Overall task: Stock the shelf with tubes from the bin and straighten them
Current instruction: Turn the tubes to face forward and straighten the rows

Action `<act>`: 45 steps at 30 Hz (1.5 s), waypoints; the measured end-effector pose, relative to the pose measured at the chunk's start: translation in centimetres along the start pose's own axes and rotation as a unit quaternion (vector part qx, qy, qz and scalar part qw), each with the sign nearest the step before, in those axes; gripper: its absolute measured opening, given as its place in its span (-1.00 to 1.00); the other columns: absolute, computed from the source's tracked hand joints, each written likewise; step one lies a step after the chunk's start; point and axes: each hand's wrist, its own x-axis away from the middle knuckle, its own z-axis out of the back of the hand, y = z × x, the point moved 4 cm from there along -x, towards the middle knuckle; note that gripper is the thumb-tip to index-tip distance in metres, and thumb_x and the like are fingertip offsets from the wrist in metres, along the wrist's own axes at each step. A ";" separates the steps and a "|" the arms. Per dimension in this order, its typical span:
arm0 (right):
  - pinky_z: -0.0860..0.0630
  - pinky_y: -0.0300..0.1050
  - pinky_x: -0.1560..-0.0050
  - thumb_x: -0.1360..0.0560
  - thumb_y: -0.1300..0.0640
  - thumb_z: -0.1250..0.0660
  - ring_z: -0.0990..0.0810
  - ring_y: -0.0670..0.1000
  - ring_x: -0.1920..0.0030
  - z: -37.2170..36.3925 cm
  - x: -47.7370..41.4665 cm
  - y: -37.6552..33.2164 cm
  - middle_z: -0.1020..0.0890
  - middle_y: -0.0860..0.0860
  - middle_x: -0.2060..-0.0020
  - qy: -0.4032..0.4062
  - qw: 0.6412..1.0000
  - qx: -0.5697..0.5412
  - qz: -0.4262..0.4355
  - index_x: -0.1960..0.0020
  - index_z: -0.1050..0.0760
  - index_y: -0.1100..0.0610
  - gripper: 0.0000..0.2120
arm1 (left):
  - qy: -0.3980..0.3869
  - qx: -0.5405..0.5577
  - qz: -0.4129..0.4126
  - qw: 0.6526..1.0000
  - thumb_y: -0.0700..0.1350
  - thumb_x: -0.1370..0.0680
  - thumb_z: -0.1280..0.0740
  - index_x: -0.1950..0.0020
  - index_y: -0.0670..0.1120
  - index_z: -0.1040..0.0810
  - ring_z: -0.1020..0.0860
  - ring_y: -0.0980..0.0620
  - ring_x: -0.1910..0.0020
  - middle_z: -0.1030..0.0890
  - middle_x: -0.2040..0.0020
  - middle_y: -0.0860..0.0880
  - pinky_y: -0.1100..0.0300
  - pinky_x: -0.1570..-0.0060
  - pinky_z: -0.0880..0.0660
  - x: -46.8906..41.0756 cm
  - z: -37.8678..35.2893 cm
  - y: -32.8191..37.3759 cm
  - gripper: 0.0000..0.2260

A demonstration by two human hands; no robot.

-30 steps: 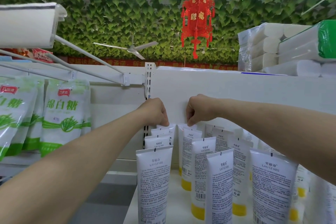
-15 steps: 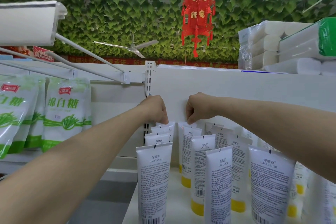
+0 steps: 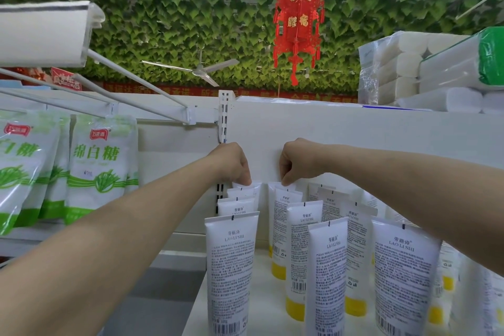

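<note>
Tubes stand in rows on the shelf, sugar bags left.

A red lantern hangs overhead; sugar bags left.

Matt white plastic tubes on smooth white-painted metal shelf; glossy plastic sugar bags.

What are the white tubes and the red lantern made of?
The white tubes look like soft, smooth plastic: flat crimped tops and a slight sheen. The red lantern seems to be thin cut paper or plastic; its lacy cut-out panels leave that open.
</note>
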 end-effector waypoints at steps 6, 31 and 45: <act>-0.52 -0.20 0.18 -0.44 0.03 -0.50 -0.59 -0.06 0.23 1.9 0.9 -0.2 -0.67 -0.08 0.24 0.005 0.999 -0.034 0.004 0.16 -0.66 0.03 -0.91 | 0.008 0.029 -0.026 0.999 -0.06 -0.42 -0.53 0.10 -0.03 -0.70 -0.56 0.09 0.10 -0.64 0.16 0.07 0.22 0.11 -0.48 0.9 1.1 0.4 -0.89; -0.46 -0.22 0.24 -0.56 0.01 -0.36 -0.57 -0.06 0.20 2.2 5.1 -1.3 -0.71 -0.02 0.20 -0.169 0.965 -0.198 -0.011 -0.01 -0.71 0.11 -0.79 | -0.152 0.090 -0.041 0.983 0.40 -0.41 -0.22 0.06 -0.04 -0.73 -0.47 0.08 0.25 -0.55 0.19 0.00 0.22 0.24 -0.40 6.3 2.4 1.4 -0.43; -0.53 -0.14 0.17 -0.39 0.03 -0.55 -0.58 -0.07 0.21 2.0 5.1 -1.2 -0.68 -0.13 0.30 -0.091 0.989 -0.111 0.022 0.11 -0.72 -0.04 -0.92 | -0.145 0.041 -0.061 0.987 -0.11 -0.46 -0.49 0.07 -0.03 -0.71 -0.49 0.18 0.28 -0.60 0.34 0.16 0.26 0.23 -0.35 6.1 2.5 1.6 -0.93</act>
